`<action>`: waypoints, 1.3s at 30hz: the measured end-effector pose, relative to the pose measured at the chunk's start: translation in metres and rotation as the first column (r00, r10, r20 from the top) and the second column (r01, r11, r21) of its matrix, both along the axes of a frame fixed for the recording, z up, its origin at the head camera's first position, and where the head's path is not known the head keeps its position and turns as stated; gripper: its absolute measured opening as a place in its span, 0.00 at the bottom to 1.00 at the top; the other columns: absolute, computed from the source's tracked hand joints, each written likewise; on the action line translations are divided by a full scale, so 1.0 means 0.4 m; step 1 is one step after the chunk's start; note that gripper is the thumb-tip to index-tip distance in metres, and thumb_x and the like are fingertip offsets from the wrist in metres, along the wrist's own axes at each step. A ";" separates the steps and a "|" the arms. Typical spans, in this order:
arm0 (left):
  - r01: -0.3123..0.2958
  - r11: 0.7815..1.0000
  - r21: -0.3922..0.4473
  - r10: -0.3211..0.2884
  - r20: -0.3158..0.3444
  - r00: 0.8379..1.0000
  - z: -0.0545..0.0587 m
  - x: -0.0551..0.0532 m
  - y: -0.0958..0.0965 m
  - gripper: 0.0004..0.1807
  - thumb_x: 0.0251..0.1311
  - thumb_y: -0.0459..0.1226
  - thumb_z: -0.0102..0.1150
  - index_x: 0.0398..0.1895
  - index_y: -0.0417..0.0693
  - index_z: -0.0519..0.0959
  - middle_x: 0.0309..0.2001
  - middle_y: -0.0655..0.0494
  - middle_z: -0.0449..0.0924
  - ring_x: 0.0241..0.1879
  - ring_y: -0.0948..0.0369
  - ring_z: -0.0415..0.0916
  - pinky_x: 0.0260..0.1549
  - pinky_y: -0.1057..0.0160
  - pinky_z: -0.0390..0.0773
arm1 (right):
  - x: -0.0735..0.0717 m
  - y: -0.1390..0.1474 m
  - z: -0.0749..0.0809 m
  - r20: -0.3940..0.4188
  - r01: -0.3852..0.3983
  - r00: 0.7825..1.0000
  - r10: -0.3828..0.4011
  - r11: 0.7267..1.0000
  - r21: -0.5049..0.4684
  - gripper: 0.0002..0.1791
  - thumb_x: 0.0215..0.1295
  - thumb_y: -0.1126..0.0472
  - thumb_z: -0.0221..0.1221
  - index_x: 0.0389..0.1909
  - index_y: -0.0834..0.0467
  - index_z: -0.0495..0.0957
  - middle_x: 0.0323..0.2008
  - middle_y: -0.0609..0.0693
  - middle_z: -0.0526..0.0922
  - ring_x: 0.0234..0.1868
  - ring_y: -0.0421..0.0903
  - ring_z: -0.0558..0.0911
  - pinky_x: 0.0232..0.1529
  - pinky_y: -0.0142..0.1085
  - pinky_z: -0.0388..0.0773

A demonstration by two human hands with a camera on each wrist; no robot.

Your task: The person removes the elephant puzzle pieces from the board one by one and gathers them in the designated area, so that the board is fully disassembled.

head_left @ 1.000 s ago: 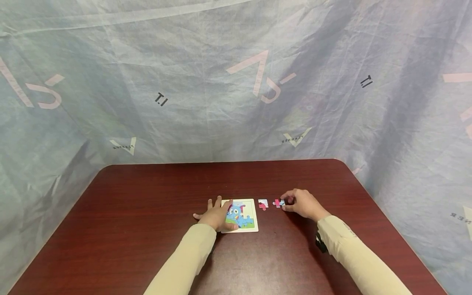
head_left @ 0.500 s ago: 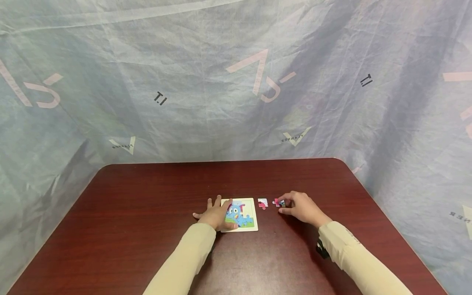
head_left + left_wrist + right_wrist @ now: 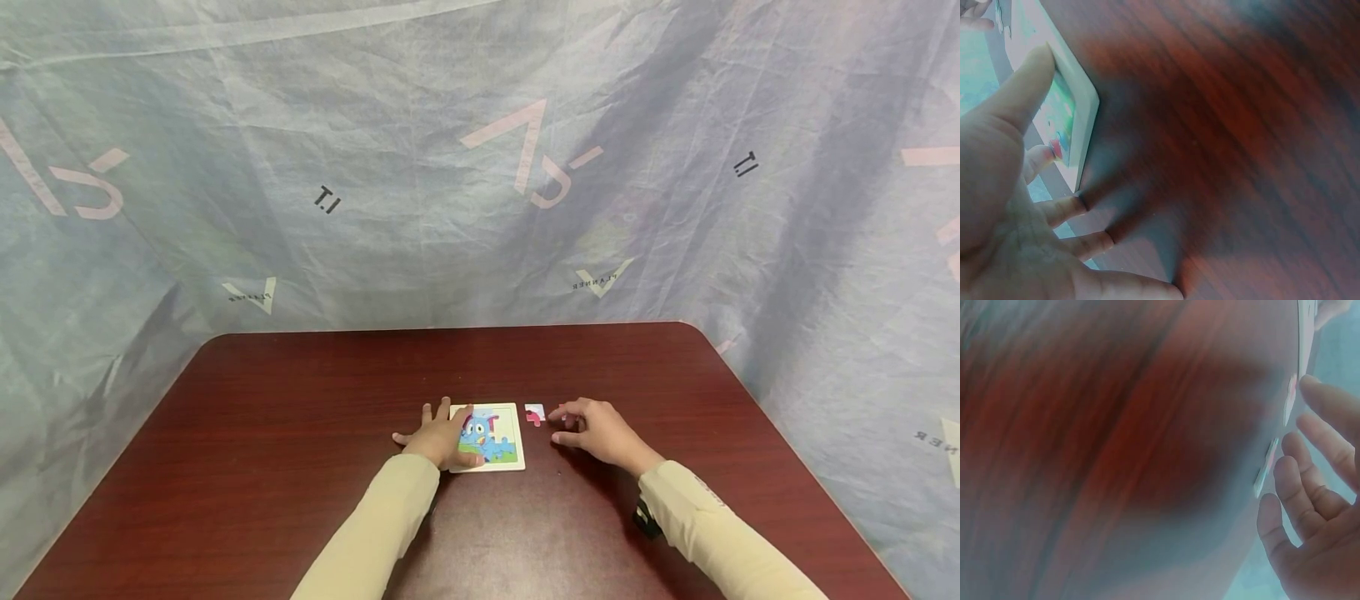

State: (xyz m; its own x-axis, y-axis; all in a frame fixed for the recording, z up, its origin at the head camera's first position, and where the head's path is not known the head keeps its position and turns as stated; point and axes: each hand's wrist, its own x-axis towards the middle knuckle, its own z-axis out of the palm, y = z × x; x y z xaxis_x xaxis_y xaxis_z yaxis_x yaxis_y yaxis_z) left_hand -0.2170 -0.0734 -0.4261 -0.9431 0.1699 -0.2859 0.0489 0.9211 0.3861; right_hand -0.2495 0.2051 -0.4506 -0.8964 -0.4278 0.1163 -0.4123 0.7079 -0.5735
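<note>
Puzzle tray [image 3: 507, 423] and two pieces [image 3: 534, 413] on reddish table [image 3: 300, 400]

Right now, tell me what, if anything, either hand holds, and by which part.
Nothing is gripped: the left hand rests spread over the left side of the board, and the right hand, near two pieces, holds none.

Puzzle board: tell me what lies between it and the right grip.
One loose puzzle piece, lying on the table between the puzzle board and the right grip, shows in the head view.
</note>
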 end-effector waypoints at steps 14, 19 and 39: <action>0.004 1.000 0.000 -0.004 0.009 1.000 0.001 -0.002 0.000 0.46 0.60 0.51 0.72 0.79 0.53 0.61 0.80 0.40 0.47 0.78 0.36 0.41 0.53 0.15 0.52 | 0.014 -0.057 -0.004 0.038 -0.065 0.997 0.067 0.997 -0.047 0.14 0.61 0.61 0.72 0.47 0.60 0.86 0.26 0.42 0.77 0.19 0.36 0.72 0.28 0.32 0.73; 0.003 1.000 0.003 -0.003 0.008 1.000 0.002 -0.002 0.000 0.46 0.59 0.51 0.72 0.79 0.54 0.62 0.80 0.40 0.48 0.78 0.36 0.41 0.53 0.15 0.52 | 0.016 -0.077 -0.006 0.037 -0.083 0.996 0.084 0.996 -0.043 0.14 0.61 0.62 0.72 0.47 0.60 0.86 0.24 0.42 0.77 0.19 0.36 0.72 0.29 0.32 0.73; -0.008 1.000 0.003 0.008 0.002 1.000 -0.008 -0.004 -0.002 0.46 0.59 0.51 0.73 0.78 0.54 0.62 0.80 0.41 0.48 0.78 0.36 0.42 0.53 0.15 0.53 | 0.028 -0.122 -0.010 0.073 -0.156 0.984 0.164 0.983 -0.101 0.12 0.63 0.62 0.70 0.46 0.60 0.86 0.22 0.42 0.76 0.19 0.35 0.72 0.27 0.32 0.73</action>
